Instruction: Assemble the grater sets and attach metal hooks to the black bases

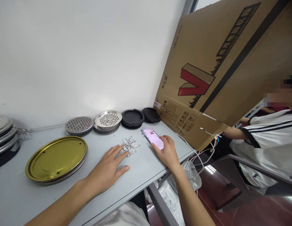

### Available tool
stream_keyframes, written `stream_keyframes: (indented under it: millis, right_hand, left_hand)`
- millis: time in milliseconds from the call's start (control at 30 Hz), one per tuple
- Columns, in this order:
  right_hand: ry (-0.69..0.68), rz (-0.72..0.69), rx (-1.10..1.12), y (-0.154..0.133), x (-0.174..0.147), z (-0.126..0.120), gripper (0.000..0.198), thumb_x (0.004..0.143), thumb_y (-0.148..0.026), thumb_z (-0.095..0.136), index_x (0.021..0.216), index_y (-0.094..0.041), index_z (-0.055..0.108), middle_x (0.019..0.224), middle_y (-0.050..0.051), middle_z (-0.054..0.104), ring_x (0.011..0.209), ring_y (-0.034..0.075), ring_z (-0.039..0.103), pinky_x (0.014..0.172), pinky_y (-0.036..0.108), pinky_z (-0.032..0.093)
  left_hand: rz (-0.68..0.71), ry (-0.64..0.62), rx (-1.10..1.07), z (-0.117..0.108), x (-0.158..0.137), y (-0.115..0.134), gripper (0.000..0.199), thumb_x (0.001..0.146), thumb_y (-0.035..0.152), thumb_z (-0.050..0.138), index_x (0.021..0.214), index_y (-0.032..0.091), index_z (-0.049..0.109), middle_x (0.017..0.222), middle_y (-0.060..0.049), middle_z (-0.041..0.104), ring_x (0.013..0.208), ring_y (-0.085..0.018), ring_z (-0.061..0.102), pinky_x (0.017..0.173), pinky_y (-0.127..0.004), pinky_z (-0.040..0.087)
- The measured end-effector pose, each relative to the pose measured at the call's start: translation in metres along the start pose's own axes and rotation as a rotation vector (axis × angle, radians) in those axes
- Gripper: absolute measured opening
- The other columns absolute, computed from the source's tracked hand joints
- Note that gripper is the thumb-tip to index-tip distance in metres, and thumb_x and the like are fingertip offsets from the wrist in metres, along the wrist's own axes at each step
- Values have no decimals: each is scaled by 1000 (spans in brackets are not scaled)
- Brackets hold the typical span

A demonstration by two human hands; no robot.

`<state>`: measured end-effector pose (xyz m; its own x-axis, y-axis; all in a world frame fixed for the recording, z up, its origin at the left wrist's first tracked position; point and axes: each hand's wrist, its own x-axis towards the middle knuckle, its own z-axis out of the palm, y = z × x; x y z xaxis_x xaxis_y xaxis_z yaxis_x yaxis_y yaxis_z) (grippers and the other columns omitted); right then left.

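My left hand (110, 166) lies on the grey table with its fingers spread, and its fingertips reach a small heap of shiny metal rings and hooks (130, 145). To the right of the heap, my right hand (168, 152) grips the lower end of a smartphone (153, 137), thumb on one edge and fingers on the other. The phone's screen is lit pink and white; whether its far end rests on the table I cannot tell. Left of my left hand is a gold-coloured round lid (57, 158), stacked on other discs.
Along the wall stand a grater disc (79, 125), a stack of silver grater discs (108, 120) and black round lids (132, 117). Another lid stack (6, 136) sits far left. A large cardboard box (197, 75) leans at right, near white cables (195, 160). A person (273, 138) sits beyond it.
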<state>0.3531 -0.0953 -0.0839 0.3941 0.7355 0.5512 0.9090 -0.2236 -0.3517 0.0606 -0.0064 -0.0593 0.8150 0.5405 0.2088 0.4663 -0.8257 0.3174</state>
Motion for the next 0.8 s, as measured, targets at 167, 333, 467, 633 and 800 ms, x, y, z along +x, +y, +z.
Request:
stream_keyframes:
  millis: [167,333,467,633,800]
  right_hand:
    - [-95,-39,-64,-5,2,-5,63,84,-63,59,127,-18,58,128,19,54,119,37,49,99,55,42]
    - [-183,-39,-86,-10,4,-8,59,86,-66,55,129,-26,59,135,17,50,125,38,45,101,58,40]
    - [-88,-21,4,-8,2,-9,63,84,-62,61,131,-20,54,135,19,48,125,37,45,103,54,40]
    - [-16,60,112,3,-9,-17,49,85,-52,63,119,-18,56,115,13,62,110,30,56,98,45,45]
    - [9,93,137,14,-12,-19,35,93,-42,51,113,-15,60,109,13,66,104,28,59,95,44,45]
  left_hand:
    - [-11,-37,17,-1,0,1,55,96,54,46,145,29,47,157,-8,36,144,-34,31,115,-54,33]
    - [0,-20,14,-1,0,1,54,96,54,46,144,30,47,156,-7,37,143,-33,32,115,-53,34]
    - [-8,-40,14,-1,0,0,55,96,54,46,145,29,46,157,-8,35,144,-34,31,115,-54,32]
    - [-14,-28,-1,0,0,0,54,96,54,47,145,30,47,157,-7,35,144,-34,31,115,-54,33]
    - [-11,-35,8,-1,0,1,55,96,54,47,144,28,48,157,-8,36,144,-34,31,115,-54,33]
